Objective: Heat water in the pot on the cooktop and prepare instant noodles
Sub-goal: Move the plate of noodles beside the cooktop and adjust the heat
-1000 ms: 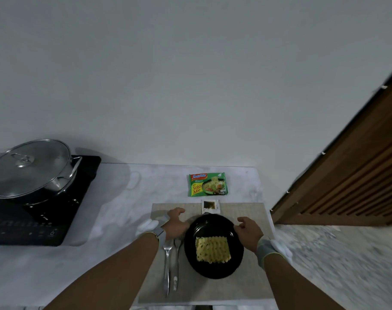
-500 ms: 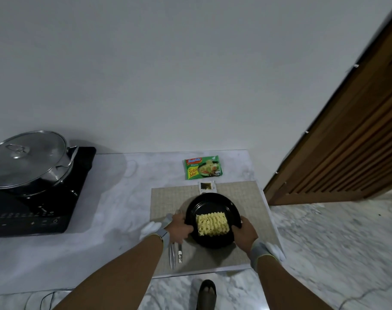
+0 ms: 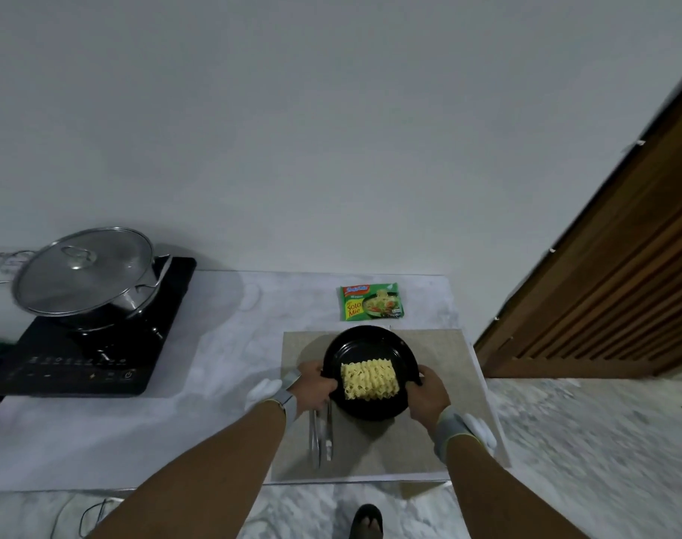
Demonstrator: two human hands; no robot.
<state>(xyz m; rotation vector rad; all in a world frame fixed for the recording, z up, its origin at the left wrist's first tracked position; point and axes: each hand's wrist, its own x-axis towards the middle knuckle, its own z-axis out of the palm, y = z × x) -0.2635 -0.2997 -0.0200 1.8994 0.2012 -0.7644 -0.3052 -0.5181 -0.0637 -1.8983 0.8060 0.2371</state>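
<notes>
A black plate (image 3: pixel 364 346) carries a dry block of yellow noodles (image 3: pixel 369 379) above a beige placemat (image 3: pixel 440 359). My left hand (image 3: pixel 315 387) grips the plate's left rim and my right hand (image 3: pixel 427 394) grips its right rim. The plate looks lifted and tilted toward me. A green noodle packet (image 3: pixel 370 301) lies behind it on the counter. Far left, a steel pot (image 3: pixel 133 301) with a glass lid (image 3: pixel 82 270) sits on a black cooktop (image 3: pixel 82 367).
A fork and spoon (image 3: pixel 320 433) lie on the mat just left of the plate. The white marble counter (image 3: pixel 222 344) ends at its front edge near my foot (image 3: pixel 366 521). A slatted wooden door (image 3: pixel 611 285) stands at the right.
Both hands closed onto the plate's rims and raised it. The plate now hides the small seasoning sachet behind it. The camera view pulled back and shifted.
</notes>
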